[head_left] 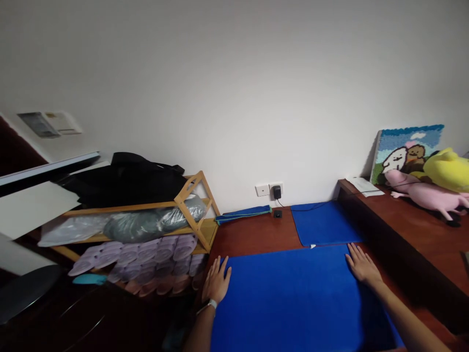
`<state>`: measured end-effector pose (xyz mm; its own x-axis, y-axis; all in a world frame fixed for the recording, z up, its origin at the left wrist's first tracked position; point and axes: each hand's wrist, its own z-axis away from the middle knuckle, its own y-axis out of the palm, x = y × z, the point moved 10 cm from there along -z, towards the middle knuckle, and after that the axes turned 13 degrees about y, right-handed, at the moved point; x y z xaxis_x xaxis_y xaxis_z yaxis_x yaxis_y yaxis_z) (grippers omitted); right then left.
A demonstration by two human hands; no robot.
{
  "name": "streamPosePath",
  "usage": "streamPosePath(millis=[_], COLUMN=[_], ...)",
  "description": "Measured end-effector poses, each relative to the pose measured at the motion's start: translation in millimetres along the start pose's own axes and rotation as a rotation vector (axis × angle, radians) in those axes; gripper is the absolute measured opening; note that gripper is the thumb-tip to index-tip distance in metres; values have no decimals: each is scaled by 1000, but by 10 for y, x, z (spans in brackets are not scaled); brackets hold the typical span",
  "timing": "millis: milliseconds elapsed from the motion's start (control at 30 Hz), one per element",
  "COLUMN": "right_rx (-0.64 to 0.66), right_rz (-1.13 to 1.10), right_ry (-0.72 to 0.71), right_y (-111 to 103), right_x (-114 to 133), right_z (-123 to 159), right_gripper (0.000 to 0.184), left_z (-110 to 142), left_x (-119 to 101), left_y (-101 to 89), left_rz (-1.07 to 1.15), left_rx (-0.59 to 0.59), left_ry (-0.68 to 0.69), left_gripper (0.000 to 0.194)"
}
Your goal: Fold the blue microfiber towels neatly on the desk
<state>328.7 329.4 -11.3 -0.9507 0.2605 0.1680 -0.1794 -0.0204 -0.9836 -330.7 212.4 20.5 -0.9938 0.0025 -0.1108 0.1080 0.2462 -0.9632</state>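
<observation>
The left hand lies open, palm down, fingers spread, at the far left corner of the blue mat; the right hand lies equally open at its far right corner; neither grips; the mat lies flat on the wooden table, its far edge meeting a second blue mat.

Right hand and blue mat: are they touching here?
Touching: the head view shows the right hand lying flat on the blue mat, fingers near its far edge.

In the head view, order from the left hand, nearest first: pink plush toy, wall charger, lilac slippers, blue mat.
1. Blue mat, touching the left hand.
2. Lilac slippers, to its left.
3. Wall charger, ahead.
4. Pink plush toy, far right.
</observation>
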Motion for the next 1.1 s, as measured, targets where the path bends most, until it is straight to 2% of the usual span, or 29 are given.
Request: streamPosePath(millis=[133, 233, 267, 333, 467, 533, 600, 633, 700, 733, 800, 867, 1000, 1100], right_rx=[1, -51, -73, -102, -65, -3, 68, 93, 105, 99, 70, 30, -27, -17], right_rz=[-56, -103, -106, -115, -143, -168, -181, -184, -184, -182, -171, -150, -70, 5], right_ry=[-1, -17, -46, -151, -430, -585, -661, -671, -644, -621, -561, -481, -265, -113], right_y=[-209, -405, -443, -438, -148, 26, 162, 205, 243, 246, 241, 232, 202, 168], right_x=[47, 304, 487, 1014, 2364, 2964, 3328, 3408, 3361, 3245, 2858, 2314, 1068, 332], right_z=[11, 108, 183, 413, 1110, 1466, 1674, 1710, 1657, 1589, 1400, 1167, 635, 272], right_gripper=[76, 72, 73, 72, 68, 70, 73, 74, 74, 73, 72, 72, 72, 76], left_z=[2, 7, 10, 18, 35, 41, 43, 42, 38, 36, 33, 30, 19, 7], left_x=[-21, -35, -39, -47, -51, -43, -33, -30, -25, -23, -22, -24, -28, -12], left_y=[-20, -32, -35, -41, -47, -45, -37, -33, -21, -17, -12, -15, -21, -5], left_rz=[5, 20, 23, 29, 26, 22, 12, 4, -14, -20, -23, -18, -14, -26], left_rx=[-6, -18, -20, -23, -19, -20, -24, -25, -25, -25, -23, -22, -13, 2], left_ry=[4, 8, 6, 2, -10, -10, -4, 2, 12, 14, 11, 7, 10, 15], left_gripper=[57, 56, 56, 56, 57, 57, 57, 57, 57, 57, 57, 57, 57, 58])
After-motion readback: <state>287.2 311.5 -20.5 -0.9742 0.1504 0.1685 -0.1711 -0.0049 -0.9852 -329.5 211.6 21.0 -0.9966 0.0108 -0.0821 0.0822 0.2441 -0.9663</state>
